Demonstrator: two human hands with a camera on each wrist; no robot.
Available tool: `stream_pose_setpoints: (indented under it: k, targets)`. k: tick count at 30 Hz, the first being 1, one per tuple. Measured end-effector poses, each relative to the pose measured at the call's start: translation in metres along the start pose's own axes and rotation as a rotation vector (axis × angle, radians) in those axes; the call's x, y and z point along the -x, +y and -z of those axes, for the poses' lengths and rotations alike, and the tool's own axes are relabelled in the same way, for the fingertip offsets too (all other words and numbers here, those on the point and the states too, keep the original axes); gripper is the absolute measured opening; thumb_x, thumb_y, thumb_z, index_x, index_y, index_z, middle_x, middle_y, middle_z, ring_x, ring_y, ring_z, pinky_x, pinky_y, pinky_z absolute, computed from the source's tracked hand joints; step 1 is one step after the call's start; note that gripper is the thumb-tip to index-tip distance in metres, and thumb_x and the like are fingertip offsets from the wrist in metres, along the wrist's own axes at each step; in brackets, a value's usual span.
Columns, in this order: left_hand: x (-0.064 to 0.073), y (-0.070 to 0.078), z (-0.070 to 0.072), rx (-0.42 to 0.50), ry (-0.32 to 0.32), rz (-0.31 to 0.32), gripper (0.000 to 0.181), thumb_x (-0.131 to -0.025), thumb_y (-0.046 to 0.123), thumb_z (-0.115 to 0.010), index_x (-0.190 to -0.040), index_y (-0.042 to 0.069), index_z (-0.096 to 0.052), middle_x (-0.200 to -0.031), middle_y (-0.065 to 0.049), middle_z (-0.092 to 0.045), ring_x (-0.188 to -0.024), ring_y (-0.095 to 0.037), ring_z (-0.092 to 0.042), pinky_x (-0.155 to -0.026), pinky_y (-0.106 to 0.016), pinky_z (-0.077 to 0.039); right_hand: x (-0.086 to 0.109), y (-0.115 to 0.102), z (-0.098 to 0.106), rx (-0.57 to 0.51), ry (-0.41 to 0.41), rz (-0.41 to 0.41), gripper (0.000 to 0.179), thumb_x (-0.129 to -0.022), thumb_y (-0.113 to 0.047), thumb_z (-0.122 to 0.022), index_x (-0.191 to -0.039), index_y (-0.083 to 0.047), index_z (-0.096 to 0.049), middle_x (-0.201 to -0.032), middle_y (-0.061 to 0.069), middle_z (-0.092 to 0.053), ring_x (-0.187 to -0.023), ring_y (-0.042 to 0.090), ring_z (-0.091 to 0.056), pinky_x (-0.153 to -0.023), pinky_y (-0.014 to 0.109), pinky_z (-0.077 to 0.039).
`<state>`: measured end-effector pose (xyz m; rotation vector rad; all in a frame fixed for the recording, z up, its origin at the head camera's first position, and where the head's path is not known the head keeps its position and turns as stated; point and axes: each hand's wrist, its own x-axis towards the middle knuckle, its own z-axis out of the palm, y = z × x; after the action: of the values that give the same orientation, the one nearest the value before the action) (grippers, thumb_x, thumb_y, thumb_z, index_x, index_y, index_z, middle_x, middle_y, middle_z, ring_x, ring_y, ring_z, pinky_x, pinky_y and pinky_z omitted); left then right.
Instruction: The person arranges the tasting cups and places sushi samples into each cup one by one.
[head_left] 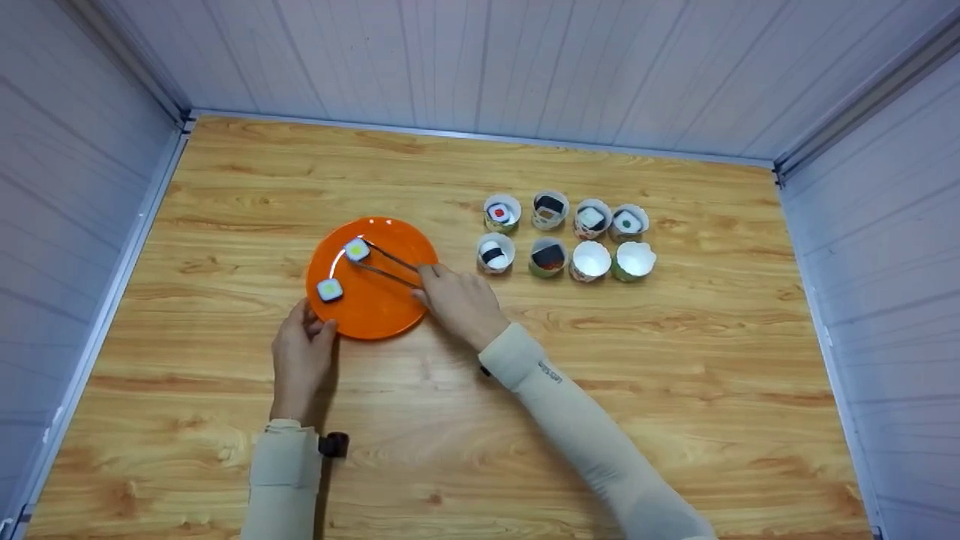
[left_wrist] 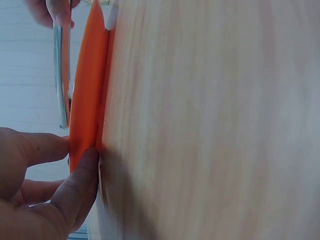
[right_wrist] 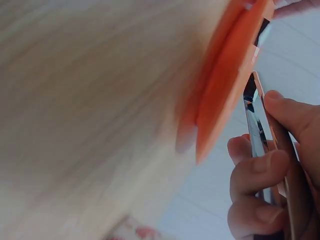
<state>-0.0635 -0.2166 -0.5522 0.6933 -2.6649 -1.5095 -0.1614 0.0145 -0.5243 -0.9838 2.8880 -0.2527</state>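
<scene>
My left hand point(head_left: 298, 356) grips the near left rim of a round orange plate point(head_left: 382, 311). In the left wrist view its thumb and fingers point(left_wrist: 75, 192) pinch the plate's edge. Metal tongs point(head_left: 390, 280) are held in my right hand point(head_left: 463, 301) over the plate's right side. Their tips lie on either side of a sushi roll piece point(head_left: 357, 250) with a yellow-green centre, toward the back of the plate. A similar sushi piece point(head_left: 329, 289) rests at the plate's left. The right wrist view shows fingers curled round the tongs point(right_wrist: 256, 122); the sushi is hidden there.
Right of the plate, paper cups stand in two rows. Several hold sushi pieces, such as a red-centred one point(head_left: 499, 213) and a black-banded white one point(head_left: 493, 255). Two front-right cups point(head_left: 590, 261) show plain white insides. White panel walls point(head_left: 450, 67) border the wooden table point(head_left: 712, 337).
</scene>
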Motion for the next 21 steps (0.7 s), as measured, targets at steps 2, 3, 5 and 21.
stream_pose_setpoints:
  k: [2, 3, 5, 21]
  targets:
    - [0.0, 0.001, 0.0, 0.003, -0.005, 0.003, 0.052, -0.102, 0.009, -0.056, -0.15, -0.003, -0.039, -0.135, -0.022, -0.055, -0.114, -0.03, -0.058, -0.098, -0.042, -0.05, 0.009, 0.007, 0.003, 0.015, 0.051, 0.016, 0.039, -0.105, -0.042, -0.05, -0.127, -0.01, -0.058, -0.102, 0.005, -0.066, -0.067, 0.02, -0.06, -0.051, 0.033, -0.05]
    - [0.0, 0.0, -0.001, 0.005, -0.004, -0.001, 0.052, -0.102, 0.009, -0.056, -0.15, -0.003, -0.039, -0.135, -0.023, -0.055, -0.114, -0.03, -0.058, -0.098, -0.042, -0.05, 0.013, 0.01, 0.005, 0.021, 0.085, 0.025, 0.038, -0.104, -0.041, -0.051, -0.125, -0.01, -0.059, -0.099, 0.005, -0.066, -0.066, 0.02, -0.06, -0.051, 0.034, -0.05]
    - [0.0, 0.0, -0.001, 0.003, -0.001, -0.003, 0.052, -0.102, 0.009, -0.057, -0.15, -0.003, -0.039, -0.134, -0.023, -0.055, -0.114, -0.031, -0.058, -0.098, -0.042, -0.05, 0.023, 0.016, 0.008, 0.033, 0.153, 0.042, 0.037, -0.103, -0.04, -0.055, -0.121, -0.008, -0.061, -0.093, 0.006, -0.066, -0.063, 0.021, -0.061, -0.049, 0.036, -0.051]
    - [0.001, 0.003, 0.0, -0.008, -0.008, 0.02, 0.051, -0.103, 0.01, -0.055, -0.151, 0.002, -0.04, -0.135, -0.02, -0.055, -0.113, -0.029, -0.058, -0.099, -0.042, -0.05, 0.104, 0.074, 0.038, -0.038, 0.274, -0.061, 0.039, -0.101, -0.039, -0.06, -0.124, -0.008, -0.062, -0.091, 0.007, -0.067, -0.051, 0.02, -0.052, -0.04, 0.034, -0.042]
